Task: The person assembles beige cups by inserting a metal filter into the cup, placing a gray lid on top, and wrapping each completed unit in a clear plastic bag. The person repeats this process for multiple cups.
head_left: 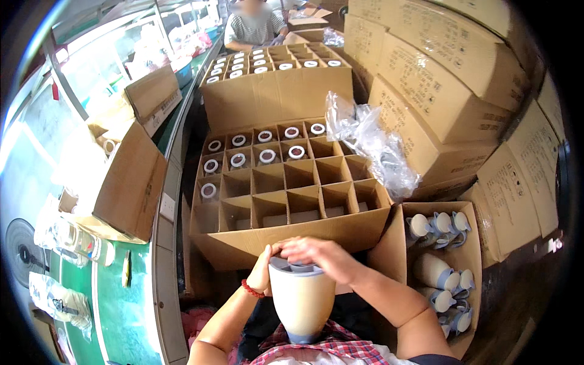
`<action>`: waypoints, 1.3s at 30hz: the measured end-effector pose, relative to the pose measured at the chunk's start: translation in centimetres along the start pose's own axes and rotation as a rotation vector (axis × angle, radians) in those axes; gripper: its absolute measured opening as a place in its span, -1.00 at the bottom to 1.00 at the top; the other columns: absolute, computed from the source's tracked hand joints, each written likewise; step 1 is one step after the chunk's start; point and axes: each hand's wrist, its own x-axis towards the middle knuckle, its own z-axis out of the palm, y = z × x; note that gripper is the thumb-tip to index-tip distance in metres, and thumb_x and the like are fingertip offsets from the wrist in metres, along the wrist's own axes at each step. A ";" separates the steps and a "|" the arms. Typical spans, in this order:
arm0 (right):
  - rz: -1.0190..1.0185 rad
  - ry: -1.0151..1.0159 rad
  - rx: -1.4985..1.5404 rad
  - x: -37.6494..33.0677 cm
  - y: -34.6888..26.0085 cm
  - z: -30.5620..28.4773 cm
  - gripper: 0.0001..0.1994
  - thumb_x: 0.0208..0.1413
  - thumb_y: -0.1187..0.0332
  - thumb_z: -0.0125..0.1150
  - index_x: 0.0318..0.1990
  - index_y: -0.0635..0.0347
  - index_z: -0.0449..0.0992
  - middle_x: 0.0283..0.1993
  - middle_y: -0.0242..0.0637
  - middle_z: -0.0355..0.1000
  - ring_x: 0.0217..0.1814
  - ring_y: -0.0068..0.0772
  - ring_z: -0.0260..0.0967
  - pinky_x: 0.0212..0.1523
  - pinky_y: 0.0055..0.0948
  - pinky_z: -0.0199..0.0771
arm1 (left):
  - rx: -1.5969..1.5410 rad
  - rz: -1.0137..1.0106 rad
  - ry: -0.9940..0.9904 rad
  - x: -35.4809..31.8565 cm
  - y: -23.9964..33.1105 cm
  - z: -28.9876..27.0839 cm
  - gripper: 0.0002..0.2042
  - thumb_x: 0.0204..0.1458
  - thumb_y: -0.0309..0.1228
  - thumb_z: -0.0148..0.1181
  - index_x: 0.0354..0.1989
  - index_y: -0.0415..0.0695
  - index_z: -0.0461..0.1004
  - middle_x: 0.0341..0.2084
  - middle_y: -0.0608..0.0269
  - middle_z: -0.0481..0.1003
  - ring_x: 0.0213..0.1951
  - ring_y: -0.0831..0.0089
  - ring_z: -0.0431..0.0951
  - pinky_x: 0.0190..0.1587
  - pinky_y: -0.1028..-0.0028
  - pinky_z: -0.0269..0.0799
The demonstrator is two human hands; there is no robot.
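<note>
A cream tapered container (302,304) with a blue-grey rim and base stands upright between my legs, against a red checked cloth, its wide end up. My left hand (263,271), with a red bracelet at the wrist, grips the left side of its rim. Across the top lies my right hand (322,255), fingers stretched out and slightly blurred; it hides part of the rim. In the box on my right (398,234) are several cream jugs (432,269) with pale lids and blue-grey handles.
Ahead is a carton with cardboard dividers (286,201), partly filled with white-capped bottles (266,156); a second filled carton (277,91) stands behind. Plastic film (383,152) hangs beside stacked cartons (438,97). A green workbench (112,304) holds a knife (126,269). Another person (255,30) is at the back.
</note>
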 end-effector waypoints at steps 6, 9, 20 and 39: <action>0.227 0.075 0.524 4.2 5.8 -2.6 -0.42 0.36 -0.07 -0.44 0.32 0.13 0.16 0.44 -0.15 0.03 0.54 -0.16 -0.23 0.47 -0.05 -0.35 | 1.392 0.575 -0.250 -1.4 6.5 3.7 -0.46 0.18 -0.05 -0.09 0.18 -0.23 0.29 0.29 -0.10 0.19 0.32 -0.05 0.16 0.32 0.00 -0.02; 0.273 0.003 0.575 8.5 12.3 -2.5 -0.46 0.33 -0.08 -0.34 0.28 0.05 0.23 0.40 -0.21 0.14 0.49 -0.31 -0.10 0.40 -0.12 -0.16 | 1.666 0.560 -0.290 -0.8 6.5 8.9 -0.22 0.17 0.21 -0.22 0.27 -0.31 0.19 0.32 -0.10 0.13 0.33 0.02 0.14 0.29 0.06 0.06; 0.454 0.141 0.342 3.3 0.2 -4.2 -0.58 0.36 0.13 -0.14 0.21 0.19 0.27 0.26 -0.19 0.28 0.36 -0.33 0.16 0.37 -0.23 0.08 | 0.686 0.404 0.090 0.8 6.4 -1.3 -0.36 0.25 0.04 -0.17 0.27 -0.31 0.19 0.20 -0.09 0.29 0.25 0.17 0.27 0.28 0.26 0.14; 0.644 -0.013 0.517 11.9 11.1 -2.9 -0.48 0.35 -0.01 -0.19 0.23 0.21 0.27 0.27 -0.16 0.30 0.22 -0.28 0.32 0.23 -0.27 0.31 | 1.282 0.750 -0.459 1.5 8.6 7.4 -0.31 0.19 0.04 0.00 0.31 -0.26 0.09 0.36 -0.15 0.01 0.40 0.04 0.01 0.35 0.04 -0.02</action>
